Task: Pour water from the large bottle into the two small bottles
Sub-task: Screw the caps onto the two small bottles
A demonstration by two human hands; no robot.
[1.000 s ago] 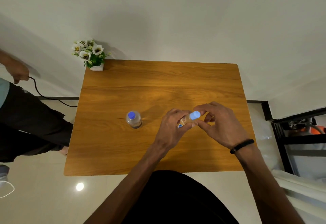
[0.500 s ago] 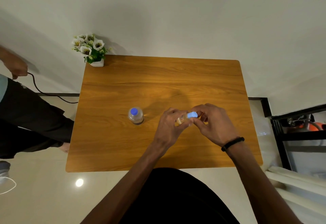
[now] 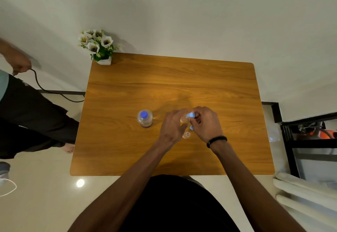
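Both hands meet over the middle of the wooden table (image 3: pixel 182 78), working on one small bottle (image 3: pixel 183 119). Left hand (image 3: pixel 173 125) is closed round its body, prob to keep it from turning, while right hand (image 3: pixel 206 124) pinches the blue cap (image 3: pixel 190 115) w/ thumb & fingertips, the usual grip for unscrewing. Looks like the cap-off step, so pouring hasn't begun, I'd say.

Just below the hands a 2nd small bottle (image 3: pixel 186 134) stands on the table, its mouth looks open, & a small blue bit (image 3: pixel 191 127) beside it may be its cap, too hidden to be sure. Keeping it close makes sense: both small ones end up side by side for filling.

Large bottle (image 3: pixel 145 119) stands upright to the left, apart from the hands, blue cap on, untouched; it's within easy reach of left hand for when it's needed.

Flower pot (image 3: pixel 104 61) sits at the far left corner, out of the way. Another person (image 3: pixel 27 115) stands left of the table holding a black cable (image 3: pixel 54 93), not involved
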